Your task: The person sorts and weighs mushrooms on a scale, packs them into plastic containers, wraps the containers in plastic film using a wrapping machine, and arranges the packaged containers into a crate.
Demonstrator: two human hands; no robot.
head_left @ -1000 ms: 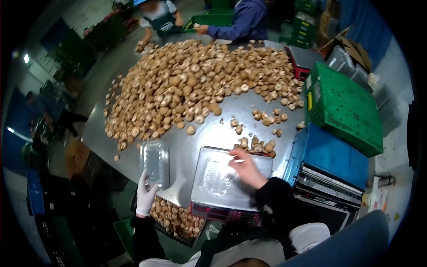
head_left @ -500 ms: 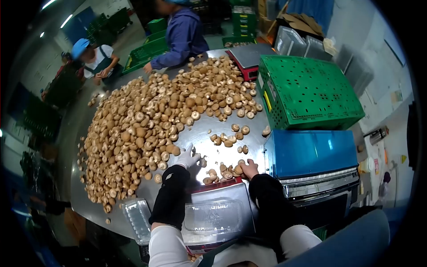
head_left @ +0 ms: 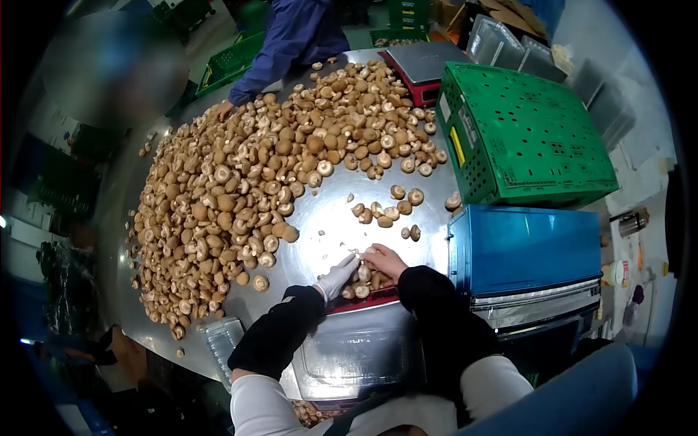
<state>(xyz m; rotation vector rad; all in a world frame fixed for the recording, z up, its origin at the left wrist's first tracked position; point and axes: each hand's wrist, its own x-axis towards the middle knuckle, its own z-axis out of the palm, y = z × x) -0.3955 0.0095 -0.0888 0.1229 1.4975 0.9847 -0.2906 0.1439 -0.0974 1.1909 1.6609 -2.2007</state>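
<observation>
My left hand (head_left: 339, 277), in a white glove, reaches in from the left with its fingers stretched out. It touches the side of a small cluster of brown mushrooms (head_left: 363, 275). From the right, my bare right hand (head_left: 386, 262) curves over the same cluster, fingers extended and almost meeting the left fingertips. The cluster lies on the metal table at the far edge of a red scale (head_left: 374, 296). On that scale, nearest me, rests a clear plastic tray (head_left: 356, 354). Whether either hand pinches a single mushroom is hard to see.
A large mushroom heap (head_left: 218, 203) covers the left and back of the table (head_left: 305, 251). Several loose mushrooms (head_left: 385, 211) lie ahead. At right stand a green crate (head_left: 538, 138) and a blue machine (head_left: 531, 243). A co-worker's sleeve (head_left: 283, 54) reaches over the heap.
My left hand has moved right and my right hand inward and farther from me, so both now meet around the small cluster. The mushrooms there sit closer together. My view has tilted down.
</observation>
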